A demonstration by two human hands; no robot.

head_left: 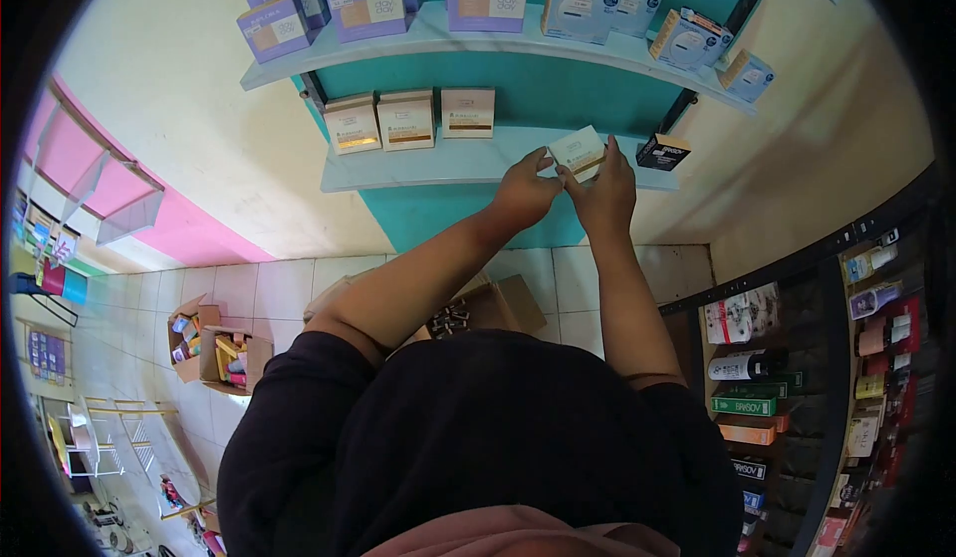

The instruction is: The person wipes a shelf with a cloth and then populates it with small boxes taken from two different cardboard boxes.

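Between my two hands is a small white-and-gold cosmetic box, tilted at the front of the lower shelf. My left hand has its thumb and fingers at the box's left side. From the right, my right hand grips it with the thumb in front and the fingers along the far side. Three similar cream boxes stand on the same shelf to the left, the nearest being a cream box. A black box sits at the shelf's right end.
Purple boxes and light blue boxes line the upper shelf. Open cartons with packages lie on the floor at left, and another carton is below me. A dark product rack runs along the right.
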